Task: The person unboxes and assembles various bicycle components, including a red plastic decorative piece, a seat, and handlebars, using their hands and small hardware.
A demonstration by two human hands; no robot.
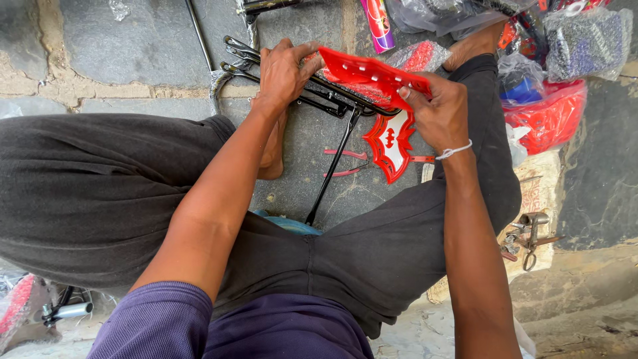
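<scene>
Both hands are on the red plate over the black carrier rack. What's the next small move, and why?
Probably press the red plate flat onto the black rack. The left hand pins its far end on the rack while the right hand holds the near end tilted up, so it isn't seated yet.

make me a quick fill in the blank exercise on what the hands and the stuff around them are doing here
1. Both hands, left hand and right hand, hold a ____ plastic plate.
2. Under the plate sits a black metal ____.
3. The pliers on the stone floor have ____ handles.
4. The right wrist wears a ____ band.

Missing words: red; rack; red; white
</scene>
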